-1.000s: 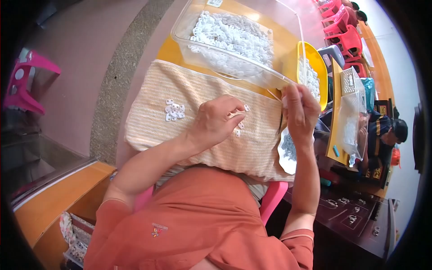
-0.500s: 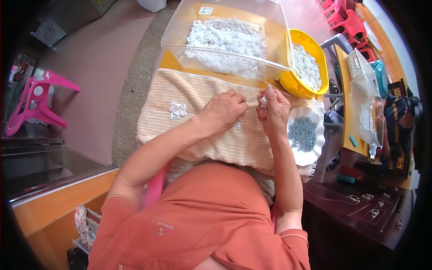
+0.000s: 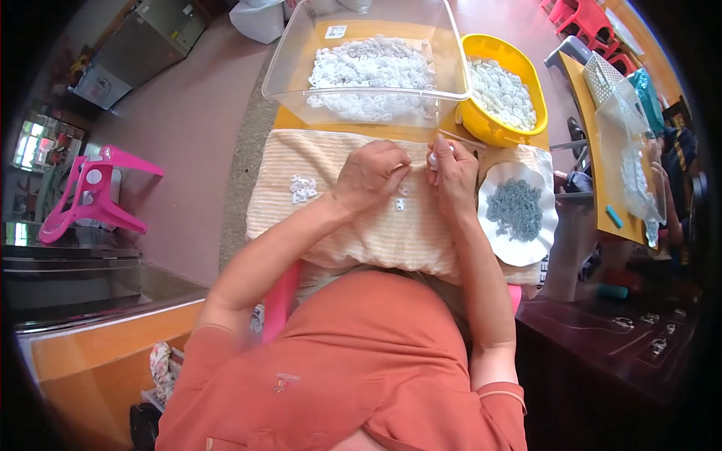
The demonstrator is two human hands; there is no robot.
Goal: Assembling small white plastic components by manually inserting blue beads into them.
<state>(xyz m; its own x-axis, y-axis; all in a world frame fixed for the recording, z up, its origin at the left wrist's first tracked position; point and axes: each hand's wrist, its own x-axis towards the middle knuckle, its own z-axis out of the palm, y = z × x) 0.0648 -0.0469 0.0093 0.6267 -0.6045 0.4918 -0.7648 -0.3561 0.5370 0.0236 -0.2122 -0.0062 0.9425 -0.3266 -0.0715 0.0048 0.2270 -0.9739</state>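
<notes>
My left hand (image 3: pixel 368 173) is closed in a pinch over the striped cloth (image 3: pixel 338 233); whatever lies between its fingertips is too small to make out. To its right, my right hand (image 3: pixel 457 180) is closed around small white plastic pieces, partly showing between thumb and fingers. Just below the gap between the hands, a loose white piece (image 3: pixel 400 204) with dark holes lies on the cloth. Left of my left hand sits a small pile of similar white pieces (image 3: pixel 303 189). Beside my right forearm, a white scalloped plate (image 3: pixel 519 254) bears a heap of small grey-blue parts (image 3: pixel 515 210).
A clear plastic bin (image 3: pixel 286 86) with many white pieces stands beyond the cloth. Right of it is a yellow tub (image 3: pixel 475 124) of whitish pieces. A pink stool (image 3: pixel 94 192) stands at left; another orange table (image 3: pixel 608 214) with a clear container is at right.
The whole view has shifted slightly. My left hand's fingertips have turned up a little, and the right hand keeps its grip. The pile and the loose piece lie where they were.
</notes>
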